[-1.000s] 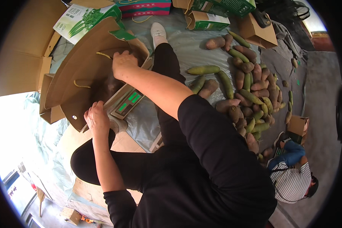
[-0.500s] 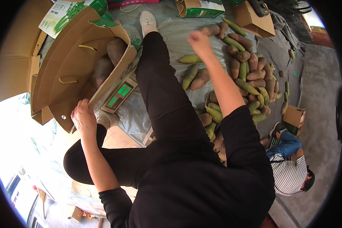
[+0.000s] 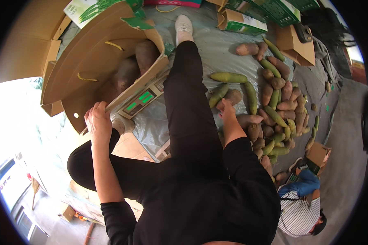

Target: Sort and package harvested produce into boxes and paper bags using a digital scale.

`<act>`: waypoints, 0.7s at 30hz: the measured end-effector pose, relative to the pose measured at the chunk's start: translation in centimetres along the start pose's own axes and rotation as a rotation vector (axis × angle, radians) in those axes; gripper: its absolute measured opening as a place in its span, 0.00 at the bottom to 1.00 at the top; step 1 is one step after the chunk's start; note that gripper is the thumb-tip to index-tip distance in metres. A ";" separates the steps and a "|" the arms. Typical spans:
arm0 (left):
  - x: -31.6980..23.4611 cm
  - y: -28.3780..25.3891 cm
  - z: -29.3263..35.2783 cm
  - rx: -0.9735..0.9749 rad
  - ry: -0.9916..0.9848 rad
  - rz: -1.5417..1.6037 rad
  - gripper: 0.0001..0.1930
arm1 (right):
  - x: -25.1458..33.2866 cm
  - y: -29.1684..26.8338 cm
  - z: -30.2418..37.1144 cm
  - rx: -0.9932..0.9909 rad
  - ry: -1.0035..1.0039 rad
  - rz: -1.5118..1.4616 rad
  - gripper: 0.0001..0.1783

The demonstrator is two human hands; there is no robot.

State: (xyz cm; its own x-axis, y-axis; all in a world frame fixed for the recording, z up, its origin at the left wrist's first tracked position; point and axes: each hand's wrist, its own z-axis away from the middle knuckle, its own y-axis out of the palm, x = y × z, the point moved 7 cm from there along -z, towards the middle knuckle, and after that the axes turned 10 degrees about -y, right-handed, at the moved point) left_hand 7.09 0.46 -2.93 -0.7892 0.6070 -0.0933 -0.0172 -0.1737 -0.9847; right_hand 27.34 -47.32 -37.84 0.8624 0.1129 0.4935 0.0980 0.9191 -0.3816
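My left hand (image 3: pixel 98 122) is closed over the near edge of a large open cardboard box (image 3: pixel 69 81). Inside the box lie a few big brown root vegetables (image 3: pixel 146 56), partly hidden by its wall. The box tilts over a scale (image 3: pixel 138 104) with green lit displays. Right of my outstretched leg, my right hand (image 3: pixel 228 111) has its fingers closed on the near end of a reddish-brown root vegetable (image 3: pixel 234 96) on the plastic sheet. Close around it lie long green vegetables (image 3: pixel 229 77), one beside its left side and one to the right.
A heap of brown and green root vegetables (image 3: pixel 288 105) spreads to the right. Green-and-white cartons (image 3: pixel 245 24) and a brown box (image 3: pixel 296 47) stand at the far side. Another person in a striped shirt (image 3: pixel 300 216) crouches at lower right by a small box (image 3: pixel 318 156).
My right hand has come back from the far end of the heap to the reddish-brown root vegetable near my leg. My left hand stays on the box edge. The view has shifted slightly.
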 end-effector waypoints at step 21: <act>0.6 -0.2 0.6 -0.080 0.047 0.001 0.09 | 25.8 6.9 27.7 1.044 -0.878 -0.004 0.35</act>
State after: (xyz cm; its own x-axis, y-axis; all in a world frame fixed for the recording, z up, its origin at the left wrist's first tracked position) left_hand 6.21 0.42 -2.74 -0.7595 0.6428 -0.0998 0.0343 -0.1136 -0.9929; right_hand 36.53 -27.63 -6.04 0.2278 -0.0499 0.9724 -0.6553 0.7309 0.1910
